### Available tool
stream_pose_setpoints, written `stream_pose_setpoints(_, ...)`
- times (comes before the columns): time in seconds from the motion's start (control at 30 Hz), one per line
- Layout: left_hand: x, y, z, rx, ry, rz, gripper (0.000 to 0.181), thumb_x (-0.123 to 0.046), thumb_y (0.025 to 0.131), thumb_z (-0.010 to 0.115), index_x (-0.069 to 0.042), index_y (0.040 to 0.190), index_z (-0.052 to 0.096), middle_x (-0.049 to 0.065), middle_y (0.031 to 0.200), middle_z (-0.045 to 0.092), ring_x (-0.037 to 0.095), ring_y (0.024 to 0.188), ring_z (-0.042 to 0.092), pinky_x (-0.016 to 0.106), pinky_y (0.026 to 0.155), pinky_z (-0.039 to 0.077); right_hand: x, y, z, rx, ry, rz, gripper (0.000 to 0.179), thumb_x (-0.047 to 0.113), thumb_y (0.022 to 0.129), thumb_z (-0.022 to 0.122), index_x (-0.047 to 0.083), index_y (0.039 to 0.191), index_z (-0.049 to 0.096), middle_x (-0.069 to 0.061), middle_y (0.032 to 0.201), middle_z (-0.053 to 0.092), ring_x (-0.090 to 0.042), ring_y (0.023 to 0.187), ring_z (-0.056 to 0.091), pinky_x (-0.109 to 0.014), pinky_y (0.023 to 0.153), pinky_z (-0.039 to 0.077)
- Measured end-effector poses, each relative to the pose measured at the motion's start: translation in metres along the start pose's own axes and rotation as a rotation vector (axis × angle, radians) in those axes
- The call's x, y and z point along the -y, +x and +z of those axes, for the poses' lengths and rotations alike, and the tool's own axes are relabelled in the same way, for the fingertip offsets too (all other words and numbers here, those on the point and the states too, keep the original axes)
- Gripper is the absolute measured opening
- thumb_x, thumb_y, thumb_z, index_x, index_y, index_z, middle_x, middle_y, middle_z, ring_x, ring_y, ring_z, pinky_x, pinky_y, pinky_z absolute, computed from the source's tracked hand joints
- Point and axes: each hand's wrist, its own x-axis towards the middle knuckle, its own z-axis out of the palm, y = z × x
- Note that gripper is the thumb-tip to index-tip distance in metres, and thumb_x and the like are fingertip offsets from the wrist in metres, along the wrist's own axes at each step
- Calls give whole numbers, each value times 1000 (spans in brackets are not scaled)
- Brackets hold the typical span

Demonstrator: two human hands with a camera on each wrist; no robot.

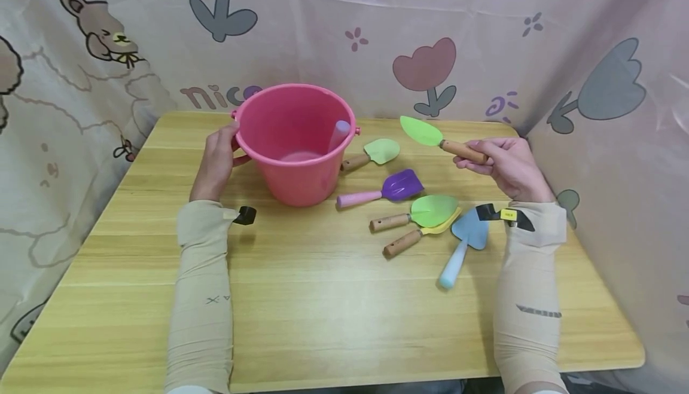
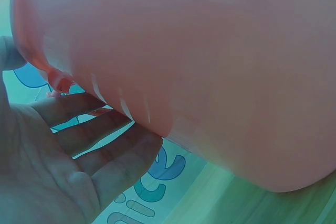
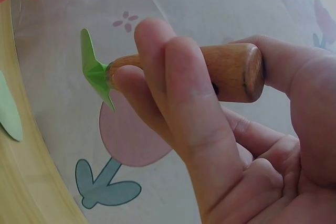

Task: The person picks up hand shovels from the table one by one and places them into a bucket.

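Note:
At the left stands a pink bucket (image 1: 298,182), upright on the table. My left hand (image 1: 214,158) grips its rim, the thumb over the edge and the fingers (image 2: 126,166) against the outer wall. A lilac handle (image 1: 340,133) leans inside the bucket; its lower part is hidden. Up at the right, my right hand (image 1: 508,164) holds a bright green hand trowel (image 1: 422,131) by its wooden handle (image 3: 231,74), above the table with the blade pointing left. Between the hands lie a pale green trowel (image 1: 383,150) and a purple shovel (image 1: 402,185).
Nearer the front are a green trowel (image 1: 433,210), overlapping a yellow trowel (image 1: 445,223), and a blue trowel (image 1: 469,229) beside my right forearm. Printed cloth (image 1: 323,35) hangs behind and at the sides of the wooden table (image 1: 323,310).

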Motion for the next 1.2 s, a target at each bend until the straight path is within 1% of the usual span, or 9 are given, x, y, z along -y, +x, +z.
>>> stream_pose_setpoints(0.13,1,-1,-1,4,-6,0,59,-54,109,30,-18,144,60,2,137,61,19,133,58,38,106,59,1,-1,6,12,-17,-3,27,0,103,53,-2,100,80,-10,103,80,-22,81,80,-30,84,65)
stream_pose_setpoints(0.37,4,-2,1,13,-11,14,61,-56,108,29,-15,143,60,3,136,60,19,133,57,48,114,53,4,-4,18,10,-94,15,25,4,103,56,1,99,81,-7,102,81,-20,82,80,-29,84,65)
stream_pose_setpoints(0.53,3,-3,0,17,-25,21,62,-56,108,30,-13,142,60,5,136,59,21,136,55,50,115,52,7,-4,26,40,-65,-15,28,0,103,54,-4,92,79,-9,104,80,-23,83,81,-32,86,65)
stream_pose_setpoints(0.7,1,-3,0,19,-38,30,62,-56,108,31,-13,143,59,5,137,58,23,137,55,48,114,53,14,-3,35,39,-63,-31,26,0,102,55,-3,98,80,-11,102,80,-22,82,80,-32,86,65)
stream_pose_setpoints(0.8,0,-4,0,24,-36,34,61,-56,108,31,-16,145,58,6,141,58,24,137,55,49,113,53,20,-3,39,44,-46,-41,25,-1,102,55,-3,99,80,-11,103,80,-23,82,80,-32,84,65)
stream_pose_setpoints(0.83,0,-4,0,26,-38,35,61,-56,108,31,-16,145,58,7,142,57,25,139,54,50,114,53,22,-3,41,52,-35,-47,26,-2,101,54,-4,95,80,-11,103,80,-23,82,80,-32,84,65)
stream_pose_setpoints(0.93,0,-4,-1,36,-34,42,61,-56,108,30,-17,147,56,8,147,55,26,141,52,50,115,52,28,-3,45,94,-11,-62,28,-3,102,53,-5,94,79,-12,105,80,-24,83,80,-32,83,66)
stream_pose_setpoints(1.07,0,-4,-1,38,-41,46,61,-55,109,31,-13,146,57,9,146,55,26,141,52,50,115,51,37,-1,53,127,-16,-71,27,-2,102,53,-5,99,80,-12,105,80,-24,84,80,-33,84,65)
stream_pose_setpoints(1.2,0,-3,0,29,-53,39,62,-54,109,31,-11,144,58,10,145,55,26,141,52,51,116,51,45,2,62,132,-31,-68,25,-1,102,55,-6,96,79,-13,103,80,-23,83,80,-32,85,65)
